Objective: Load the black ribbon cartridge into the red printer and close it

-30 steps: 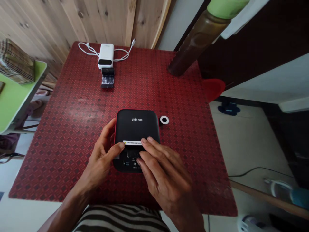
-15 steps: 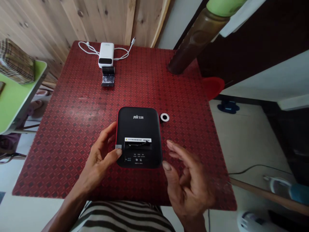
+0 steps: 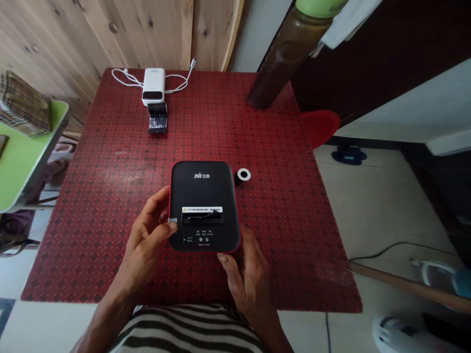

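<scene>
A black label printer [image 3: 204, 193] with red sides, a "FEIE" logo and a slot near its front lies on the red patterned table. My left hand [image 3: 149, 235] grips its left side, fingers partly hidden along the edge and thumb on a grey tab. Against the front right corner is my right hand [image 3: 246, 269], its fingers curled along the right side and its thumb at the front edge. A dark scrap sticks up in the slot. Just beyond the printer's right side stands a small roll [image 3: 243, 175] with a white end and dark core.
A white power bank [image 3: 153, 83] with a looped white cable sits at the far left, touching a strip of dark, crinkled material [image 3: 158, 122]. A tall brown bottle [image 3: 279, 59] with a green cap stands at the far right. Beside the table is a red stool [image 3: 320, 128].
My right hand has moved left, from apart from the printer to its front right corner. My left hand keeps its hold. The whole view has shifted slightly.
</scene>
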Demonstrator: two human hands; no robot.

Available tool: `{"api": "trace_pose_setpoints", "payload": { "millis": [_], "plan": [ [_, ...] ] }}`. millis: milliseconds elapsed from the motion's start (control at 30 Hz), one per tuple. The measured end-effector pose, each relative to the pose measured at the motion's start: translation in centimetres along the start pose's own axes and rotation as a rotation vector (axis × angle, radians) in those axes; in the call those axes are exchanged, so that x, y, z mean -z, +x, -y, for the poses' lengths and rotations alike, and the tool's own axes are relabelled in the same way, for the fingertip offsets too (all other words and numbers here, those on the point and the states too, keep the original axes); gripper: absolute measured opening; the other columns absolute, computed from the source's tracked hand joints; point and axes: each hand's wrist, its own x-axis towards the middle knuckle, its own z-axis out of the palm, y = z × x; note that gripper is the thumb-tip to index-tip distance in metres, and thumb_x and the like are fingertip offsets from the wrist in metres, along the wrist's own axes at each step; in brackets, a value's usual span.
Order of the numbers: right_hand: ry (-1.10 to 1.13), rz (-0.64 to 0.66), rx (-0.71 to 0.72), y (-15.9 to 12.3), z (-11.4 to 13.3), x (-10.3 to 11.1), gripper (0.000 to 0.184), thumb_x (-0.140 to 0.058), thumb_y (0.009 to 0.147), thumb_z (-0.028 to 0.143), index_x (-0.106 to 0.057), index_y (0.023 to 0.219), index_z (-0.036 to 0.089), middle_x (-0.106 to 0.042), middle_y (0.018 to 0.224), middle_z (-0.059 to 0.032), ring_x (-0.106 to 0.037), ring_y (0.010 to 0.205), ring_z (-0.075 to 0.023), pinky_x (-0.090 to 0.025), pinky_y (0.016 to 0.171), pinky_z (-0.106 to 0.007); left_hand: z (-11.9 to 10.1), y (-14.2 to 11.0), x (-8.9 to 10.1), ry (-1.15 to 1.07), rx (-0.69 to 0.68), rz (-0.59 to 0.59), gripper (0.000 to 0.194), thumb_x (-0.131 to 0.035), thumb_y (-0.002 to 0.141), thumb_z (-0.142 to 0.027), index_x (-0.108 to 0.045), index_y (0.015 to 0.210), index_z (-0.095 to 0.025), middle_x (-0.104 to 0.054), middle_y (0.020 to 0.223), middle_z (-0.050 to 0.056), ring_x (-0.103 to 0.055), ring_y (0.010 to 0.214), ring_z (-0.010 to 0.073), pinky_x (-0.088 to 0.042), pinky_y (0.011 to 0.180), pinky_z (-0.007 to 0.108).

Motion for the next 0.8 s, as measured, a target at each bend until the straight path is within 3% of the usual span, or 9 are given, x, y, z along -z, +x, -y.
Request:
{"api": "trace_pose_setpoints", "payload": {
  "millis": [267, 500, 633, 700, 800],
  "plan": [
    [-0.017, -0.006, 0.022, 0.1, -0.5, 0.1, 0.048, -0.056, 0.118, 0.049, -0.054, 0.162, 0.028, -0.078, 0.142, -0.0147, -0.081, 0.123, -0.0314, -0.072, 0.101, -0.05, -0.7, 0.3, -0.8, -0.069, 0.061, -0.056, 0.059, -0.091, 0.089, -0.03, -0.078, 0.147, -0.033, -0.075, 0.157, 0.003, -0.072, 0.139, 0.0305, -0.06, 0.103, 0.033],
    [-0.053, -0.003, 0.056, 0.2, -0.6, 0.2, 0.047, -0.054, 0.119, 0.051, -0.058, 0.157, 0.024, -0.08, 0.137, -0.016, -0.083, 0.12, -0.0313, -0.073, 0.098, -0.049, -0.2, 0.4, -0.6, -0.041, 0.017, -0.035, 0.061, -0.089, 0.09, -0.03, -0.076, 0.149, -0.032, -0.074, 0.158, 0.005, -0.069, 0.146, 0.0325, -0.06, 0.111, 0.039],
    [-0.082, 0.024, 0.113, 1.2, -0.1, 2.2, 0.048, -0.049, 0.121, 0.05, -0.059, 0.159, 0.022, -0.081, 0.135, -0.015, -0.083, 0.118, -0.0287, -0.073, 0.096, -0.044, 0.2, 0.2, 0.0, -0.009, -0.012, 0.037, 0.062, -0.085, 0.097, -0.034, -0.07, 0.157, -0.034, -0.07, 0.165, 0.006, -0.065, 0.152, 0.0354, -0.06, 0.114, 0.043],
    [-0.136, -0.014, 0.163, 2.6, 0.7, 3.5, 0.042, -0.052, 0.121, 0.042, -0.061, 0.157, 0.021, -0.082, 0.135, -0.0142, -0.083, 0.119, -0.0267, -0.072, 0.1, -0.043, 0.5, 0.2, 0.6, 0.009, -0.026, 0.075, 0.063, -0.084, 0.099, -0.038, -0.067, 0.16, -0.034, -0.067, 0.168, 0.008, -0.063, 0.155, 0.0375, -0.061, 0.112, 0.044],
    [-0.216, -0.075, 0.319, 6.1, 2.5, 4.5, 0.031, -0.064, 0.114, 0.014, -0.07, 0.144, 0.022, -0.085, 0.127, -0.0092, -0.082, 0.117, -0.0211, -0.068, 0.107, -0.038, 0.8, 0.4, 1.5, 0.037, -0.056, 0.127, 0.066, -0.083, 0.101, -0.042, -0.064, 0.163, -0.034, -0.065, 0.17, 0.009, -0.06, 0.157, 0.0399, -0.061, 0.112, 0.047]
  ]
}}
